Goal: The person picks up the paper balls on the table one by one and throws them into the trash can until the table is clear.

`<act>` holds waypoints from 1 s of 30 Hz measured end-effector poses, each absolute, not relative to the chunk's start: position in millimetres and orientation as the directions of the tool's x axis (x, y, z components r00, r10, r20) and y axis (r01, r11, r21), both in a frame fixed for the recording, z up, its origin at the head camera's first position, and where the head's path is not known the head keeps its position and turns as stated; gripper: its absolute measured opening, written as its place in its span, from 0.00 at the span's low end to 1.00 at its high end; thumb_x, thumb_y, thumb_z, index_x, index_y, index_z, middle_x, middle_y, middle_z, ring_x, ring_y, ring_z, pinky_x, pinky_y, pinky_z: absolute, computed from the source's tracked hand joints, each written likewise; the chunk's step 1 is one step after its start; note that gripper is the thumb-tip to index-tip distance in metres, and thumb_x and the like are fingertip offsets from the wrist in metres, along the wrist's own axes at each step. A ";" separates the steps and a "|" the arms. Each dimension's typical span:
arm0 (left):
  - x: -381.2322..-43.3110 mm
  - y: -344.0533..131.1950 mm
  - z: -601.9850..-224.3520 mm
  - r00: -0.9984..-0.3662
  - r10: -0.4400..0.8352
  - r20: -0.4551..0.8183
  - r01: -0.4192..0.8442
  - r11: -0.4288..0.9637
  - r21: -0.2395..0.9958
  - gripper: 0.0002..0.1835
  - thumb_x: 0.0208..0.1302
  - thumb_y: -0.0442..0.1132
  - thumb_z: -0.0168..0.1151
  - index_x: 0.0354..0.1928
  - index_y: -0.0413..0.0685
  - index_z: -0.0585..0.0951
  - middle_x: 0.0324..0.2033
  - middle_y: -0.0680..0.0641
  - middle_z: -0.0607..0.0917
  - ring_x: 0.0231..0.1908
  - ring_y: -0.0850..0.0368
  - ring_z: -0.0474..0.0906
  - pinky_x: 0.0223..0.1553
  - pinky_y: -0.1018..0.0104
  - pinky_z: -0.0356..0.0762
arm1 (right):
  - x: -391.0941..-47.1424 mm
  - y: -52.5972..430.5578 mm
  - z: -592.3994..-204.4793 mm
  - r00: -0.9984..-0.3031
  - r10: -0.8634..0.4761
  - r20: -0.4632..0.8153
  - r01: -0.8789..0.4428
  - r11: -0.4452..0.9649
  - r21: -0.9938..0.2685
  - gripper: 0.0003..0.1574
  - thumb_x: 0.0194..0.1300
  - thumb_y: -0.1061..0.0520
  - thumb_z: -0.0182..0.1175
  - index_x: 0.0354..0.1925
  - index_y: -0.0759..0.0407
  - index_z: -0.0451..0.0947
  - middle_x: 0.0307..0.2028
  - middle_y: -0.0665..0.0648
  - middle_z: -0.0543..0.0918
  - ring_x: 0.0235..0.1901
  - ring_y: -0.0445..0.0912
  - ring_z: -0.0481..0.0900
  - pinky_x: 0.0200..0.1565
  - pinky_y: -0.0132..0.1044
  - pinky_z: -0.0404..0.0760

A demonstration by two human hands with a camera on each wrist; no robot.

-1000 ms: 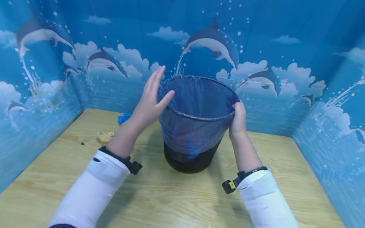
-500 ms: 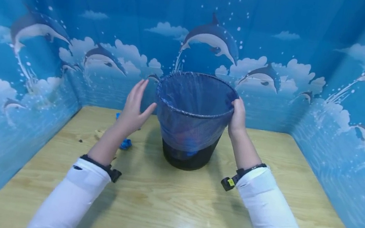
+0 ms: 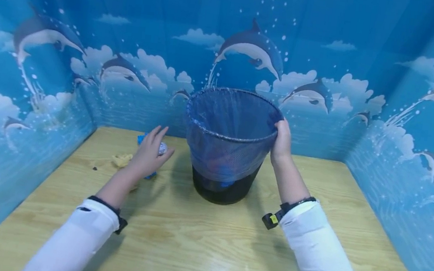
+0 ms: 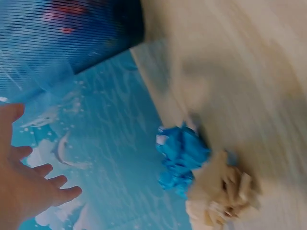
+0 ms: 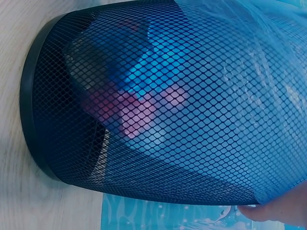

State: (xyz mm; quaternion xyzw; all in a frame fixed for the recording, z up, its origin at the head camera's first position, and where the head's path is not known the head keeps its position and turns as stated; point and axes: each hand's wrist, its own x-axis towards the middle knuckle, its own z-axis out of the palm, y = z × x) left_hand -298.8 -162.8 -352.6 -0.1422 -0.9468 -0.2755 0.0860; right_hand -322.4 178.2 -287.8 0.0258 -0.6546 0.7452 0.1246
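Your left hand (image 3: 148, 156) is free of any object, its fingers extended and spread; relative to the earlier head views, it has moved away from the left side of the bin (image 3: 217, 193) and down toward the crumpled pieces on the table (image 3: 203, 239). A pale patterned ball (image 3: 163, 148) now shows just beyond your left thumb; you cannot tell from these views whether the two touch. A blue crumpled piece (image 3: 150, 175) lies partly hidden beneath that hand, and a yellowish crumpled piece (image 3: 121, 160) lies to its left. Your right hand (image 3: 282, 146) remains at the right side of the bin, gripping the rim as before. The bin stands upright near the table's middle, toward the rear edge, its position essentially unchanged. A translucent blue bag (image 3: 223, 150) lines it and folds over the rim. Through the mesh, the right wrist view shows pink scraps (image 5: 139, 115) inside.
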 end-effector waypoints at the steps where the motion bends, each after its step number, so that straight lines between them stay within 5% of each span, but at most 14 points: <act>1: -299.3 -164.6 -355.0 -0.949 0.219 0.227 0.306 0.818 0.488 0.40 0.72 0.52 0.49 0.76 0.45 0.44 0.74 0.33 0.43 0.72 0.31 0.41 0.68 0.33 0.45 | -322.5 178.6 -287.8 -0.967 0.152 0.203 -0.221 -0.113 -0.969 0.42 0.63 0.55 0.34 0.75 0.62 0.46 0.75 0.57 0.51 0.73 0.50 0.50 0.72 0.45 0.51; 11: -300.8 -184.0 -379.6 -0.971 0.215 0.104 0.238 0.903 0.357 0.41 0.71 0.52 0.50 0.76 0.40 0.46 0.73 0.28 0.43 0.72 0.28 0.39 0.67 0.33 0.44 | -322.0 179.3 -288.1 -0.976 0.142 0.168 -0.185 -0.117 -0.976 0.44 0.64 0.54 0.33 0.76 0.59 0.40 0.76 0.54 0.45 0.75 0.48 0.46 0.71 0.44 0.51; 18: -284.0 -198.6 -386.4 -0.974 0.225 -0.025 0.208 0.934 0.291 0.45 0.69 0.54 0.53 0.76 0.46 0.41 0.72 0.27 0.42 0.69 0.22 0.39 0.60 0.22 0.42 | -322.2 178.2 -286.5 -0.972 0.143 0.189 -0.205 -0.107 -0.973 0.43 0.63 0.55 0.35 0.76 0.60 0.44 0.76 0.56 0.48 0.74 0.50 0.47 0.71 0.46 0.51; 30: -258.3 -223.1 -392.4 -0.957 0.190 -0.218 0.135 0.960 0.243 0.48 0.67 0.60 0.52 0.75 0.40 0.43 0.71 0.23 0.44 0.67 0.18 0.41 0.61 0.24 0.46 | -321.2 179.5 -287.3 -0.972 0.137 0.193 -0.209 -0.111 -0.972 0.43 0.63 0.55 0.34 0.76 0.60 0.43 0.76 0.56 0.47 0.74 0.49 0.47 0.71 0.44 0.51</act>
